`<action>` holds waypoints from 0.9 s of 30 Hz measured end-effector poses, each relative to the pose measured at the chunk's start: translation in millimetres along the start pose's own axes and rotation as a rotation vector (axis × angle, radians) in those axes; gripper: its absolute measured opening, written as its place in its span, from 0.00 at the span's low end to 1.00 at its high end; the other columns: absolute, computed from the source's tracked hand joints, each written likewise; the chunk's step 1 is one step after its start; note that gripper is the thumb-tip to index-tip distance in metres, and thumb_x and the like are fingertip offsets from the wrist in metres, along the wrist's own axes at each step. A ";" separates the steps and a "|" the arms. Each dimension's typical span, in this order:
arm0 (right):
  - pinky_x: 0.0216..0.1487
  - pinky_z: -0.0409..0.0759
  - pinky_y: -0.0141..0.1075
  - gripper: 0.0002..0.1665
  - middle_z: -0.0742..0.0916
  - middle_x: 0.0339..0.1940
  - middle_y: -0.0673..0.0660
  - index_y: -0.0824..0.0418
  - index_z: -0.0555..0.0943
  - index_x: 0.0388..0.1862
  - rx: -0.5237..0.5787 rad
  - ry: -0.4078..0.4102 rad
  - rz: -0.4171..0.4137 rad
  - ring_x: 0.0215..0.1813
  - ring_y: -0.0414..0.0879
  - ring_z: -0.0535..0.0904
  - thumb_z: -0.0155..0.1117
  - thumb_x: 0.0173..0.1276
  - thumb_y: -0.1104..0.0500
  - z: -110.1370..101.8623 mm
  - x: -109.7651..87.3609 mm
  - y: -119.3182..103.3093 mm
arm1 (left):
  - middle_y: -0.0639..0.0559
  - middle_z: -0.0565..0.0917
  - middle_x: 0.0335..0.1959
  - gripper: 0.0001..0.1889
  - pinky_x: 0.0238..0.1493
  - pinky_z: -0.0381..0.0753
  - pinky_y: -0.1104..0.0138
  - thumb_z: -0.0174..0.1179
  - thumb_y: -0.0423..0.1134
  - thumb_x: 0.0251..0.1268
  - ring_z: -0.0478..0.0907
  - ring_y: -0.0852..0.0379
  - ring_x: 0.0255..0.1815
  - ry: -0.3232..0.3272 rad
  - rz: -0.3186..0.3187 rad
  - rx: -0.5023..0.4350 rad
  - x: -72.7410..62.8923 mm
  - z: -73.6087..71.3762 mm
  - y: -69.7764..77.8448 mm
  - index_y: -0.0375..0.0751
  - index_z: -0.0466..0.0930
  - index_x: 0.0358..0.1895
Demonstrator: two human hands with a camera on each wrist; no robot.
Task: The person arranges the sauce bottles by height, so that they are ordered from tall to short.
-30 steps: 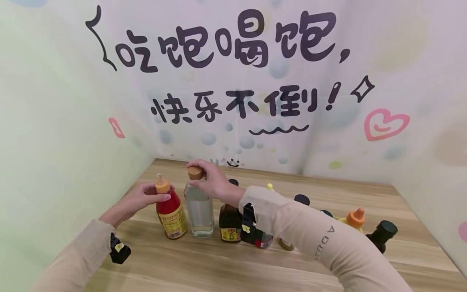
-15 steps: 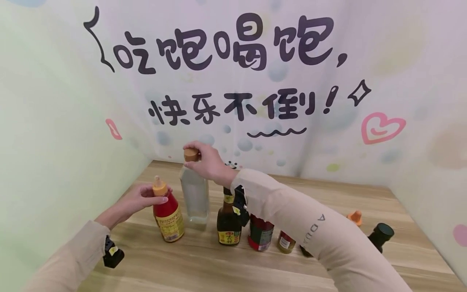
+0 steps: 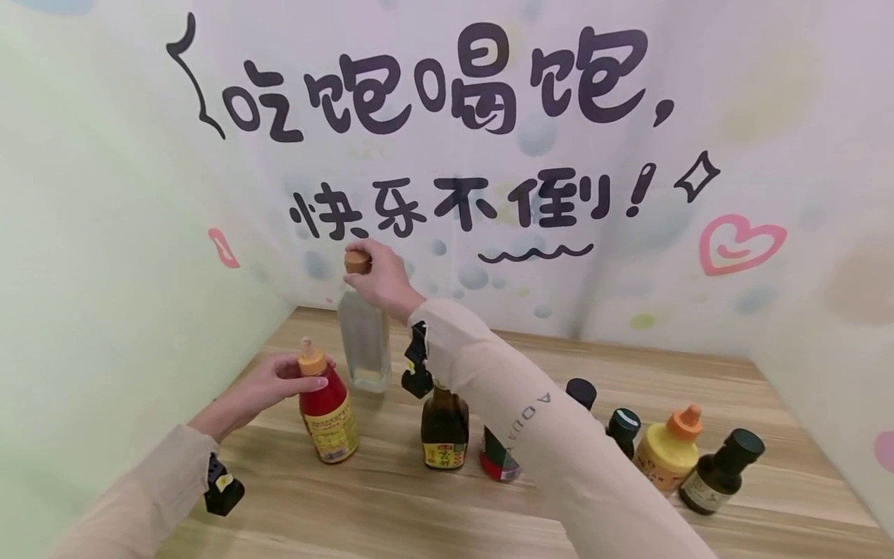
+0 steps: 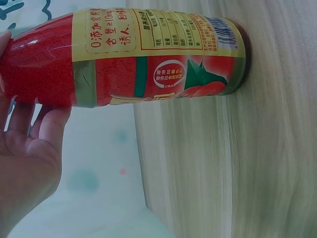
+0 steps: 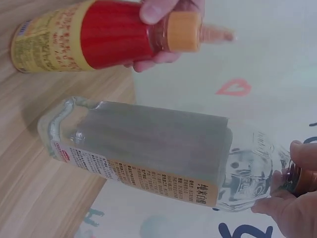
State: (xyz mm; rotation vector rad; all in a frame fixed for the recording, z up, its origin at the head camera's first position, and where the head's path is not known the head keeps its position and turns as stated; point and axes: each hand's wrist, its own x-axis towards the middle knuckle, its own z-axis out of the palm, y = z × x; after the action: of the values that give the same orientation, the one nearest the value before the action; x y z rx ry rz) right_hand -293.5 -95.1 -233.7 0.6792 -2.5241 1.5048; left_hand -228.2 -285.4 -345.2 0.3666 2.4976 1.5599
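Head view: left hand [image 3: 268,386] grips red sauce bottle with yellow label and orange cap [image 3: 331,423] by its neck, upright on wood-grain table [image 3: 377,512]. Right hand [image 3: 386,281] clasps brown cap [image 3: 358,262] of clear square glass bottle [image 3: 366,341], farther back and slightly right, base contact unclear; dark bottle with yellow label [image 3: 445,435] stands to its right

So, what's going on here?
Someone has a bottle in each hand. The left hand holds a red sauce bottle near its top; it appears to be standing on the table. The right hand grips a clear glass bottle by its capped neck, a bit further back; can't tell if its base touches the table. More bottles, including a yellow one, stand to the right, some partly hidden by the right sleeve.
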 end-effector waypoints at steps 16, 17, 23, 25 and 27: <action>0.40 0.71 0.28 0.21 0.79 0.45 0.57 0.62 0.74 0.50 -0.062 -0.042 -0.017 0.42 0.45 0.73 0.63 0.56 0.67 36.3 24.0 27.2 | 0.40 0.75 0.49 0.22 0.49 0.71 0.55 0.57 0.42 0.58 0.72 0.49 0.49 -0.011 0.019 -0.043 -1.5 0.1 1.2 0.33 0.71 0.53; 0.40 0.71 0.28 0.21 0.79 0.45 0.57 0.61 0.74 0.50 -0.065 -0.041 -0.016 0.42 0.45 0.73 0.63 0.55 0.67 37.7 24.5 28.5 | 0.40 0.75 0.49 0.22 0.49 0.71 0.55 0.58 0.42 0.58 0.72 0.48 0.49 -0.010 0.020 -0.045 -1.5 0.5 0.8 0.33 0.71 0.53; 0.40 0.71 0.29 0.21 0.79 0.44 0.57 0.61 0.75 0.48 -0.023 -0.028 0.014 0.42 0.45 0.73 0.64 0.54 0.68 44.2 26.9 34.5 | 0.40 0.74 0.51 0.23 0.50 0.71 0.54 0.58 0.43 0.58 0.71 0.48 0.50 -0.004 0.013 -0.036 0.6 1.4 -1.8 0.33 0.70 0.54; 0.41 0.71 0.29 0.21 0.79 0.44 0.56 0.61 0.75 0.47 -0.004 -0.027 0.026 0.42 0.45 0.73 0.64 0.53 0.69 47.7 27.3 36.4 | 0.39 0.73 0.52 0.23 0.51 0.70 0.54 0.57 0.43 0.59 0.71 0.47 0.51 -0.005 0.009 -0.029 0.2 0.7 -2.7 0.33 0.70 0.55; 0.41 0.71 0.29 0.21 0.79 0.45 0.56 0.61 0.75 0.48 0.007 -0.033 0.029 0.42 0.45 0.73 0.65 0.53 0.69 51.2 27.2 37.5 | 0.39 0.73 0.52 0.23 0.51 0.70 0.54 0.57 0.43 0.59 0.70 0.47 0.51 -0.003 0.012 -0.023 -0.4 -0.1 -4.0 0.33 0.70 0.55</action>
State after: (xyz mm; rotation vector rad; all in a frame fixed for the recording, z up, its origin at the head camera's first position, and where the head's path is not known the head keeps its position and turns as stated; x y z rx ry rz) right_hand -328.1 -132.5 -280.3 0.6762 -2.5651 1.5248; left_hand -228.4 -287.3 -348.7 0.3807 2.4770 1.5903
